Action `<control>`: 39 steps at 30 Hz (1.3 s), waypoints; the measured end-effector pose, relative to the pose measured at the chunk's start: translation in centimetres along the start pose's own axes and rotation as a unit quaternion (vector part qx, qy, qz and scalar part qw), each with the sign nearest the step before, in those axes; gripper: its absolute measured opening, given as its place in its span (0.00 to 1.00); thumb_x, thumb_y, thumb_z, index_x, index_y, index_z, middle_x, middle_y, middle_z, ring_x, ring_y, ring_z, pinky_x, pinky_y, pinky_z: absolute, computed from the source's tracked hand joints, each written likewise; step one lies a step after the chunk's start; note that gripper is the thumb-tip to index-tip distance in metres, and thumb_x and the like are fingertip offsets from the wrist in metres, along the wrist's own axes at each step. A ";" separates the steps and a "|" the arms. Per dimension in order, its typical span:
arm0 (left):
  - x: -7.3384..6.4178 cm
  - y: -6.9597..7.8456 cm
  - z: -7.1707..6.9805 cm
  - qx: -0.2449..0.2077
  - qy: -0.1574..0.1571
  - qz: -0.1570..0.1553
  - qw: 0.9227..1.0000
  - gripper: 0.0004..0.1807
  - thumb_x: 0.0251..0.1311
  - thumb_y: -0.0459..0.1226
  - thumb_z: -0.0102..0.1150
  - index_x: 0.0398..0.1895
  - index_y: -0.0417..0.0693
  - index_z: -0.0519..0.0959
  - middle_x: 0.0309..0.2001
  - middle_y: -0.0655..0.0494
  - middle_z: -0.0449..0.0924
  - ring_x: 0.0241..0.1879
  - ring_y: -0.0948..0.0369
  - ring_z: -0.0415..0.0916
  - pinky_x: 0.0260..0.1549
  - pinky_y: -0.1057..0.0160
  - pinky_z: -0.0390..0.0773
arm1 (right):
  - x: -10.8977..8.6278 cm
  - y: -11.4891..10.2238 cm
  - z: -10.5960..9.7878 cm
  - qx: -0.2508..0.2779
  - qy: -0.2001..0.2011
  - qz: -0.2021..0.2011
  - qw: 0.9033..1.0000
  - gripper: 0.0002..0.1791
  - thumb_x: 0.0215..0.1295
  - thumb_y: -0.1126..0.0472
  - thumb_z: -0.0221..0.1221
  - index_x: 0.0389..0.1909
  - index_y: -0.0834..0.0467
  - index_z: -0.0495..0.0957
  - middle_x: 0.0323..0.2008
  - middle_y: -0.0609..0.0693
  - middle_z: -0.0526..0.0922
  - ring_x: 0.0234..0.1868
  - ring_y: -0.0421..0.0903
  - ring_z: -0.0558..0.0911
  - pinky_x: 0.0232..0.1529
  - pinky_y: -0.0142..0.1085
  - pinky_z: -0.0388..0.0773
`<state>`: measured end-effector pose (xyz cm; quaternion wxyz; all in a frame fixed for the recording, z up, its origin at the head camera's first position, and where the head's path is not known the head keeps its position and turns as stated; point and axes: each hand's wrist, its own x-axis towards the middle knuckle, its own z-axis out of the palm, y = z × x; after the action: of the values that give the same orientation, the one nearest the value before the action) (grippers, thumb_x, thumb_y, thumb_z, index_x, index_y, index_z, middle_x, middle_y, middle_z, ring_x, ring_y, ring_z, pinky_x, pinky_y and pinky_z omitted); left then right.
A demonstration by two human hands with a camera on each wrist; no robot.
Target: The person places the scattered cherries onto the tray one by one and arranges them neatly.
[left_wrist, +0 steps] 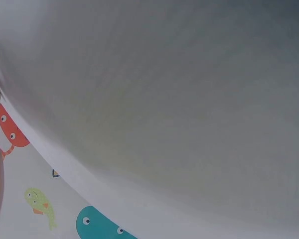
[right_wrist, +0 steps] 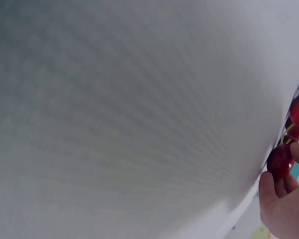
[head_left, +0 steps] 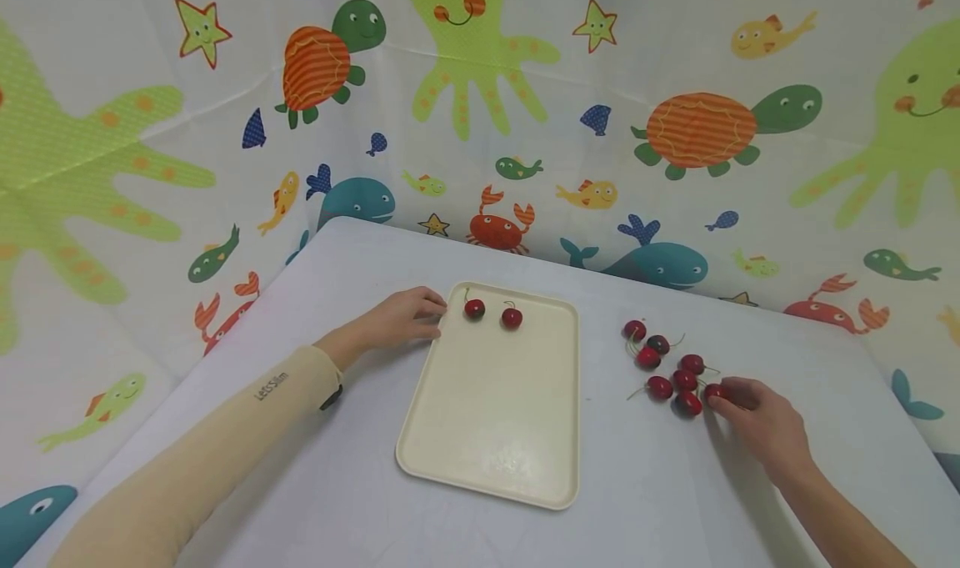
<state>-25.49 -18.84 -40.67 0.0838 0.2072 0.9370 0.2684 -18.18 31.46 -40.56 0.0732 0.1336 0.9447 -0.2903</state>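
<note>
My right hand (head_left: 767,428) pinches a dark red cherry (head_left: 714,391) at the near right side of a loose group of cherries. In the right wrist view that cherry (right_wrist: 280,160) sits between the thumb and the fingers, close to the cloth. Several more cherries (head_left: 686,379) with thin stems lie just left of it. My left hand (head_left: 405,318) rests at the left rim of a cream rectangular tray (head_left: 501,401), fingertips right at the edge. On the tray, near its far end, are two cherries, one at left (head_left: 474,309) and one at right (head_left: 512,318).
A white cloth covers the table (head_left: 330,468). Behind it stands a curtain (head_left: 517,76) printed with sea animals. The left wrist view shows mostly white cloth (left_wrist: 164,109), with a sliver of the hand at its left edge.
</note>
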 end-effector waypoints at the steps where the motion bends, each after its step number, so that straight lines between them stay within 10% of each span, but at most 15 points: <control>1: 0.0 0.0 0.0 -0.001 0.000 -0.002 1.000 0.23 0.55 0.40 0.62 0.54 0.42 0.76 0.55 0.51 0.71 0.57 0.55 0.68 0.59 0.54 0.69 | 0.0 0.0 0.0 0.000 0.000 0.002 1.000 0.40 0.61 0.42 0.55 0.65 0.64 0.58 0.60 0.68 0.67 0.59 0.65 0.65 0.53 0.58 0.70; 39: 0.1 -0.2 0.0 -0.001 0.001 -0.007 1.000 0.23 0.55 0.41 0.62 0.54 0.43 0.76 0.55 0.51 0.71 0.57 0.55 0.68 0.58 0.55 0.70 | 0.1 -9.8 -0.3 0.100 0.008 -0.109 0.989 0.37 0.59 0.42 0.56 0.66 0.52 0.60 0.61 0.57 0.70 0.60 0.57 0.70 0.54 0.53 0.73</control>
<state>-25.66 -18.92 -40.79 0.0852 0.2001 0.9381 0.2694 -21.15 23.85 -35.09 0.0193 0.0387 0.9204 -0.3887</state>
